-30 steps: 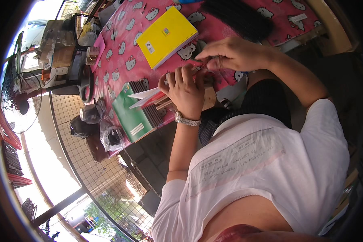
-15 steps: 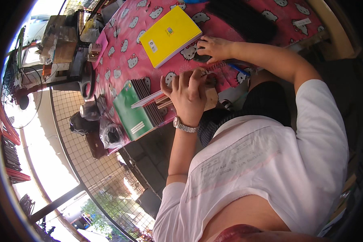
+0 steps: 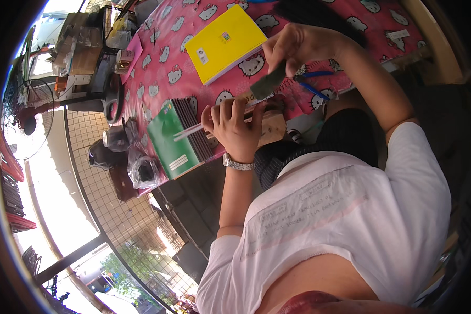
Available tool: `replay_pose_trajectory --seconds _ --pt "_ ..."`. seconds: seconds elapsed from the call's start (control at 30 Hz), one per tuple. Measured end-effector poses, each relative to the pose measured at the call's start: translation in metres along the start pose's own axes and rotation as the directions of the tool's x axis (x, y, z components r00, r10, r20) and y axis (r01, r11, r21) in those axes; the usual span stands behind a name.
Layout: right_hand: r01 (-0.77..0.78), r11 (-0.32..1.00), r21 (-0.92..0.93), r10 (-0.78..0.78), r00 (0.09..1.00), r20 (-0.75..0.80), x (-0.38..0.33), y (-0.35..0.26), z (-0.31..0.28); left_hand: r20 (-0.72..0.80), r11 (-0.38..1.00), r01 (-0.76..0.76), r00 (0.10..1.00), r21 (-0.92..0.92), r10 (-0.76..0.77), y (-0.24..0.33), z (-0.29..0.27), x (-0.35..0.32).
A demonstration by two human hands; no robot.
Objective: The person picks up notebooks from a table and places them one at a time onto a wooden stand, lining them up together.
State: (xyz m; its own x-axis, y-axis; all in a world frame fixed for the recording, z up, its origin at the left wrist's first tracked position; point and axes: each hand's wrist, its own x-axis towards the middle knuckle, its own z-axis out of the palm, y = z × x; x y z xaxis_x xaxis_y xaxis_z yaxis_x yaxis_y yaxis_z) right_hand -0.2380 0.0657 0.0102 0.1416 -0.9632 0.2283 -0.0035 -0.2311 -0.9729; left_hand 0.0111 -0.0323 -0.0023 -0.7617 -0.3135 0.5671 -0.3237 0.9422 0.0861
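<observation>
My left hand (image 3: 234, 127), with a metal watch at its wrist, bends its fingers over a thin booklet (image 3: 192, 131) seen almost edge-on, with pale page edges. In my right hand (image 3: 292, 46), thumb and fingers pinch a dark green flat piece (image 3: 267, 85), whose kind I cannot make out. Its lower end meets or overlaps the booklet's right end, close to the left fingers. A dark spiral coil (image 3: 283, 85) shows beside this piece. Under and beside my left hand is a light wooden block (image 3: 273, 129), partly covered.
A yellow notebook (image 3: 226, 44) lies beyond my hands on the pink patterned tablecloth (image 3: 154, 65). Green notebooks (image 3: 167, 137) are stacked at the left. Blue-handled pliers (image 3: 319, 74) rest right of the coil. Black strands or rods (image 3: 319, 18) lie at the far right.
My right hand has lifted off the table with the dark green piece and turned it down toward the booklet. My left hand has shifted slightly left, its fingers lying closer over the booklet.
</observation>
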Motion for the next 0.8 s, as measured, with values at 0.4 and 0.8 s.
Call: replay_pose_trajectory --seconds 0.4,0.8 --pt "0.042 0.997 -0.070 -0.034 0.994 0.102 -0.002 0.004 0.004 -0.016 0.995 -0.044 0.999 -0.095 0.042 -0.012 -0.005 -0.007" --pt "-0.046 0.949 -0.310 -0.044 0.960 -0.276 -0.018 0.048 0.050 0.069 0.997 0.036 0.997 0.071 -0.041 0.003 -0.004 -0.008"
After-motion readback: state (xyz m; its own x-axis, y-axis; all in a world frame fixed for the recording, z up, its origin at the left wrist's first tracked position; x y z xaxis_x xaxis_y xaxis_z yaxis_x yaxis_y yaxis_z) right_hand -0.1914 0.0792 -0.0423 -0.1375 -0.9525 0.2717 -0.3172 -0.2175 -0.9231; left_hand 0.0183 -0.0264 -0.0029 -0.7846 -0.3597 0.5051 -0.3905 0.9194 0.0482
